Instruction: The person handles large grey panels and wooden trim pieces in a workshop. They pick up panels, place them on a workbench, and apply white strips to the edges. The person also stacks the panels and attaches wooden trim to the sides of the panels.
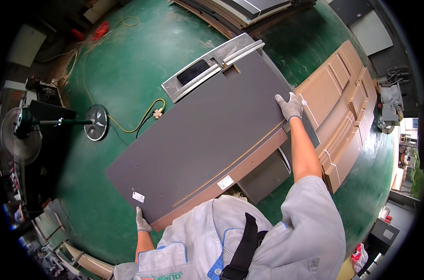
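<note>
A long grey panel [207,126] lies aslant in front of me, with a thin groove along its near side and a small notch at its far edge. White labels [138,197] are stuck on it. My left hand [142,220], in a pale glove, grips the panel's near left corner, its fingers partly hidden. My right hand [290,106], also gloved, holds the right edge, thumb on top. Along the near side runs a pinkish-brown strip [249,165] with another white label; I cannot tell if it is the panel's own edge. Beyond the panel is a silver metal rail [198,84] with a black rectangular inset [193,72].
Strapped brown boards [335,84] lie on the green floor at right. A pile of boards [242,18] stands at the far side. On the left are a standing fan [22,133] with a round base [96,122] and a yellow cable [128,132] across the floor.
</note>
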Demonstrator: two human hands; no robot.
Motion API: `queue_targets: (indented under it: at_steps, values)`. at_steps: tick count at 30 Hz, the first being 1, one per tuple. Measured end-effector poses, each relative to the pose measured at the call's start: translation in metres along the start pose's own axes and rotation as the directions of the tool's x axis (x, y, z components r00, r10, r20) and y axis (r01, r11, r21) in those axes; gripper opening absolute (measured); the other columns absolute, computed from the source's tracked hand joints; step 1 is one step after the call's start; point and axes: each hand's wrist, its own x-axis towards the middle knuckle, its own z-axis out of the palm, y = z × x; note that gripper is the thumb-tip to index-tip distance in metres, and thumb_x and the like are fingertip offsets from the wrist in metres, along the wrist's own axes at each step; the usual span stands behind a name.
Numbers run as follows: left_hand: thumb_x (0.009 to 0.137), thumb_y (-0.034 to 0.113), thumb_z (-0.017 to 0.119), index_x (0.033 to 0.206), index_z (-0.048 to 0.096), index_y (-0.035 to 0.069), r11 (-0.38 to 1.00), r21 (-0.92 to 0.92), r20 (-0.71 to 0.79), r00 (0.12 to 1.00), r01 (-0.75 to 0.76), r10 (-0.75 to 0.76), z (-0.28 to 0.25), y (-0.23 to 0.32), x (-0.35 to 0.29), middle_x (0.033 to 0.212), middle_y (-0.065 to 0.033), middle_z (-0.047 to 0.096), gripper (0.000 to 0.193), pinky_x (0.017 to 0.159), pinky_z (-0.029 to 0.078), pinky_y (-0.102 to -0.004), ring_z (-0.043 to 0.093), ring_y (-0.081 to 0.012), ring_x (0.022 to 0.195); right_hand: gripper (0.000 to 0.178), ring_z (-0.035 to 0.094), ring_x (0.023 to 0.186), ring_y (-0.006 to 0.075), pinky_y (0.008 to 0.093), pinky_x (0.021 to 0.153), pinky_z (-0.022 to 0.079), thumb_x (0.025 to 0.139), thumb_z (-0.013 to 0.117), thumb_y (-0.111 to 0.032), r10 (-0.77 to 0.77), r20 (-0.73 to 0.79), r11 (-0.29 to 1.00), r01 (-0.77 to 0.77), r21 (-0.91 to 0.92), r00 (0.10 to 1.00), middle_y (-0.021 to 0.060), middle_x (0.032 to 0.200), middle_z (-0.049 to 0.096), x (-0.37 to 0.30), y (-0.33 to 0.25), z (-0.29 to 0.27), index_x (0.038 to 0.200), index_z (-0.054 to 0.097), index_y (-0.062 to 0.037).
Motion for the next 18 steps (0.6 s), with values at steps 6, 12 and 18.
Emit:
queue_targets:
  at_steps: [6, 12, 18]
  values:
    - [0.098, 0.063, 0.061, 0.148, 0.052, 0.008, 1.000, 0.004, 0.005, 1.000, -0.027, 0.027, 0.010, 0.000, -0.006, 0.142, -0.0116, 0.060, 0.075, 0.110, 0.048, -0.0494, 0.059, -0.0320, 0.128, 0.094, 0.039, 0.150, 0.0333, 0.0479, 0.123, 0.031, 0.087, 0.069, -0.068, 0.031, 0.018, 1.000, -0.030, -0.001, 0.999, 0.0176, 0.160, 0.045, -0.010, -0.002, 0.006, 0.153, 0.047, -0.0052]
    - [0.094, 0.070, 0.061, 0.148, 0.050, 0.006, 0.997, 0.051, -0.067, 0.996, -0.055, 0.058, 0.005, -0.007, 0.000, 0.143, -0.0131, 0.059, 0.085, 0.109, 0.049, -0.0490, 0.059, -0.0328, 0.128, 0.095, 0.036, 0.148, 0.0371, 0.0456, 0.123, 0.030, 0.084, 0.078, -0.054, 0.134, -0.359, 0.972, -0.051, 0.230, 0.924, 0.0254, 0.158, 0.040, -0.072, 0.018, 0.019, 0.150, 0.043, 0.0035]
    - [0.092, 0.074, 0.061, 0.148, 0.050, 0.002, 0.992, 0.107, -0.053, 0.996, -0.066, 0.072, 0.008, -0.001, -0.003, 0.140, -0.0146, 0.062, 0.092, 0.108, 0.049, -0.0485, 0.061, -0.0334, 0.125, 0.081, 0.056, 0.126, 0.0273, 0.0541, 0.106, 0.041, 0.082, 0.082, -0.059, 0.617, 0.400, 0.186, -0.619, 0.763, 0.678, 0.0105, 0.139, 0.058, -0.244, 0.044, 0.096, 0.139, 0.054, -0.0068]
